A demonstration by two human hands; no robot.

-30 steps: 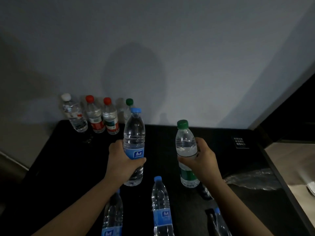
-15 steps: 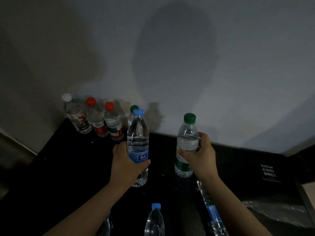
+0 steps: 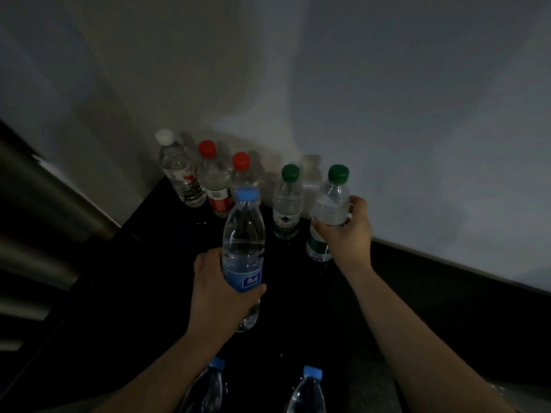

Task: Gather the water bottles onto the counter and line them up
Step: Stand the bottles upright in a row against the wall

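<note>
My left hand (image 3: 220, 290) is wrapped around the lower half of a blue-capped bottle (image 3: 243, 242). The fingers curl over its blue label and the thumb sits on the near side. I hold it upright, in front of the row at the wall. Its cap overlaps the foot of the second red-capped bottle (image 3: 243, 171) from where I look.

My right hand (image 3: 347, 234) grips a green-capped bottle (image 3: 329, 207) around its middle, with the fingertips curling round its right side. It leans a little to the right at the top. Its base is low over the black counter (image 3: 143, 263), but I cannot tell whether it touches.

This bottle is just right of another green-capped bottle (image 3: 287, 204), which stands alone on the counter close to the wall (image 3: 387, 114). There is a narrow gap between the two.

To the left the row runs on, with the second red-capped bottle, a first red-capped bottle (image 3: 213, 180) and a white-capped bottle (image 3: 177, 171) at the far left end. These three stand close together, with a wider gap before the standing green one.

Near me, below my forearms, two more blue-capped bottles show at the bottom edge. One (image 3: 211, 386) is under my left arm and the other (image 3: 308, 391) is between my arms. Neither hand touches them.
</note>
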